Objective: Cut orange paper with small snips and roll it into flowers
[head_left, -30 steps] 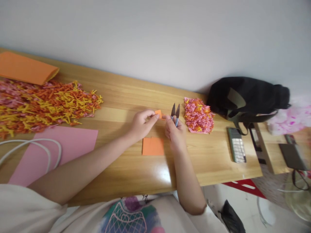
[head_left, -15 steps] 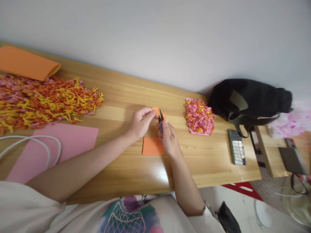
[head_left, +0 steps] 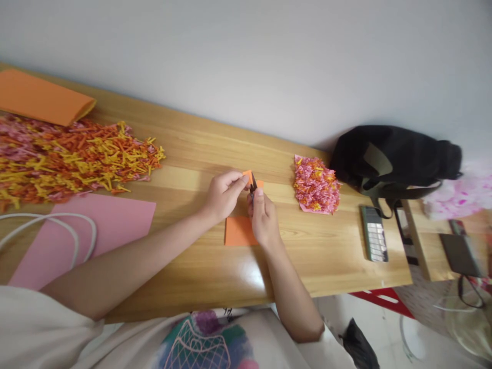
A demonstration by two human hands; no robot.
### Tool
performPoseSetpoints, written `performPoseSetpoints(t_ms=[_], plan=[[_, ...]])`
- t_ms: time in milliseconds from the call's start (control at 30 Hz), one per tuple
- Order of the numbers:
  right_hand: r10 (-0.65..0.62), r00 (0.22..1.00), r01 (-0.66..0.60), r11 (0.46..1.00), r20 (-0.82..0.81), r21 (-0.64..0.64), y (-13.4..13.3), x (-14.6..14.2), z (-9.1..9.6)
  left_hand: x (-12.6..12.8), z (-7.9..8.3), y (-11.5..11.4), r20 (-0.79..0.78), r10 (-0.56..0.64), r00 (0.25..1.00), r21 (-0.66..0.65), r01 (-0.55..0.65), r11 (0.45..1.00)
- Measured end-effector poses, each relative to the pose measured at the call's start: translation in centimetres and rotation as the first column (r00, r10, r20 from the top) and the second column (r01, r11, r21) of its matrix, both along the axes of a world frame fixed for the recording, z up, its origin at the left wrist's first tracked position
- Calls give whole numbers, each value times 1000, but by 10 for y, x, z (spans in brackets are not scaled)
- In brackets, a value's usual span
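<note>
My left hand (head_left: 222, 195) pinches a small orange paper piece (head_left: 249, 178) above the wooden table (head_left: 330, 251). My right hand (head_left: 262, 219) is closed on small snips (head_left: 252, 185), whose blades sit against the orange piece. Under my right hand lies an orange paper square (head_left: 237, 231) flat on the table.
A big heap of orange, yellow and pink paper bits (head_left: 69, 159) fills the left. Orange sheets (head_left: 42, 97), a pink sheet (head_left: 92, 230) and white cord (head_left: 57, 225) lie there too. Right: a small pink pile (head_left: 315, 184), black bag (head_left: 395, 154), calculator (head_left: 373, 233).
My right hand moved left with the snips, bringing the blades from open beside the orange piece to closed on it. My left hand stayed nearly still.
</note>
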State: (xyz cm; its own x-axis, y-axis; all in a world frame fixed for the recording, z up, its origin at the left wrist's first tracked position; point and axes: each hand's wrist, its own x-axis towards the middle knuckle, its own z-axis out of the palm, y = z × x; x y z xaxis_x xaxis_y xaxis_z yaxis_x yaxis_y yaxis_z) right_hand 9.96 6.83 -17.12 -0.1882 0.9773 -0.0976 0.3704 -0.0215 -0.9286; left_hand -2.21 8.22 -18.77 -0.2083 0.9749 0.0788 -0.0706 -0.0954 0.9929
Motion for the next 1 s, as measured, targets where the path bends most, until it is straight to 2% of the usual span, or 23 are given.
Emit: performPoseSetpoints(t_ms=[633,1000], plan=[[-7,995,6,1000,100,3,2,-2,1,1,-3,0,51,-21,998,-3,21,1000],[19,1000,-20,1000,-22,-23,0,1,-1,-2,5,0,87,33,996,-40,-30,999]])
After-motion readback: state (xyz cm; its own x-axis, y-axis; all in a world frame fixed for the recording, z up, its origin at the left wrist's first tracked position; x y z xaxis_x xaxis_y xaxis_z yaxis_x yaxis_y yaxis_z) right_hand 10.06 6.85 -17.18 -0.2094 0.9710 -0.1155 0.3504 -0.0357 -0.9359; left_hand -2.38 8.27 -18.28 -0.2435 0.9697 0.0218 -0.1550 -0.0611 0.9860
